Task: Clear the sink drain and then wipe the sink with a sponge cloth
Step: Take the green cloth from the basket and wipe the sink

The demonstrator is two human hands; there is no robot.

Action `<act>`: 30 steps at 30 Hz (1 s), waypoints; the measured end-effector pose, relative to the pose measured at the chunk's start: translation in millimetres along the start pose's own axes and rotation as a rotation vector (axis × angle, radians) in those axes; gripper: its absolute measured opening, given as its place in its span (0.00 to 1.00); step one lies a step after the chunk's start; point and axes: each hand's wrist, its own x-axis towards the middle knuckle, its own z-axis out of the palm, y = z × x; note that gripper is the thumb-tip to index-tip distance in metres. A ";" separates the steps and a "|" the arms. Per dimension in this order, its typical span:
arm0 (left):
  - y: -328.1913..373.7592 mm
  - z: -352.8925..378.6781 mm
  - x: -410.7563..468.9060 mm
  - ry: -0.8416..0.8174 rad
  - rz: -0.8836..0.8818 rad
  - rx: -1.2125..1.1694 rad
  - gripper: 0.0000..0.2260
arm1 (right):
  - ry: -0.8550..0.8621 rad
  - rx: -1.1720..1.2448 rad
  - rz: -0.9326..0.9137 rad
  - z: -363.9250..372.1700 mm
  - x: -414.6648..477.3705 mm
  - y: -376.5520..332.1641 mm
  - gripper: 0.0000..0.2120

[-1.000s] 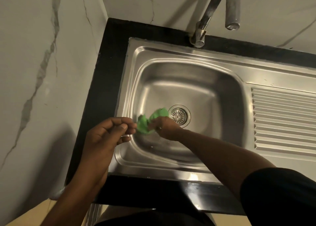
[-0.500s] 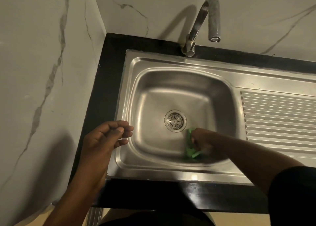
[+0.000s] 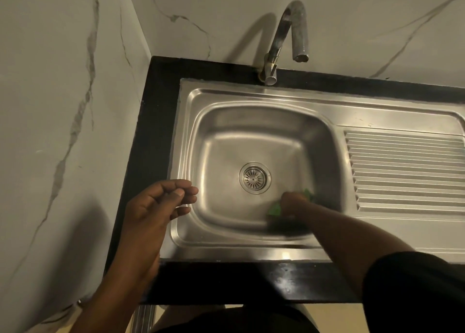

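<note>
Your right hand [image 3: 293, 203], clamped on the green sponge cloth [image 3: 274, 208], has swept to five o'clock of the round steel drain [image 3: 255, 178], so wiping is underway while your empty left hand [image 3: 161, 201] hovers loosely curled.

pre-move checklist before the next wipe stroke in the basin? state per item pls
1. Green sponge cloth under right hand: ok, pressed on the basin floor.
2. Drain strainer free of debris: ok, none visible.
3. Left hand out of the stroke path: ok, over the sink's left rim, holding nothing.
4. Faucet off: ok, no water running.
5. Basin residue: cannot tell, glare and blur.
</note>
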 end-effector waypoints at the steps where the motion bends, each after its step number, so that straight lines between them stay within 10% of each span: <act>1: 0.9 -0.2 -0.5 -0.001 0.001 -0.009 0.15 | -0.065 0.023 0.013 2.5 -5.0 -11.1 0.20; 8: 9.1 10.1 1.2 -0.037 0.018 -0.034 0.13 | -0.268 0.372 -0.110 -8.9 -32.0 -67.2 0.12; 16: 11.4 19.7 4.6 -0.041 0.064 -0.009 0.13 | -0.439 1.407 -0.345 -18.1 -46.8 -121.6 0.18; 30: -11.5 91.4 1.2 -0.125 -0.053 0.105 0.13 | -0.361 2.119 -0.647 -46.7 -119.9 10.9 0.18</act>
